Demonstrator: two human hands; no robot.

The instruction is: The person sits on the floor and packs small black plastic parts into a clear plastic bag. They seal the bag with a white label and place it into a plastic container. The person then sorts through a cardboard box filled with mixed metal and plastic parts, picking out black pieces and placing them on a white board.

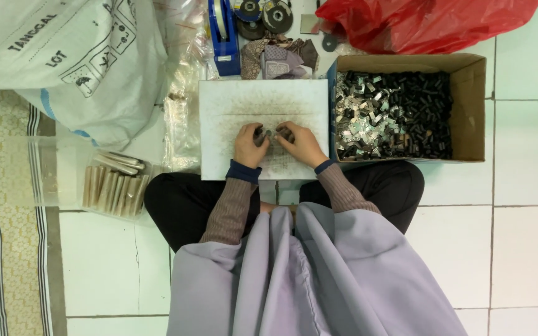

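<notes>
Evidently the work is well underway but far from finished. Both hands meet at the middle of the white board laid across the person's lap as a working surface: the left hand and the right hand have their fingers curled around small dark parts pinched between them — what exactly the pieces are is too small to tell, though they look like the stock in the cardboard box just right of the board.

That box holds a dense heap of small silvery metal clips and black pieces, filling most of its floor — so a large supply seems left to go through. On the left, on the tiled floor, a clear plastic container holds a row of pale stick-like bundles, possibly finished output, though I cannot confirm that. The board shows no pile of completed pieces, only dark smudging.

Beyond the board lie a blue tape dispenser, a red plastic bag and a big white sack.
</notes>
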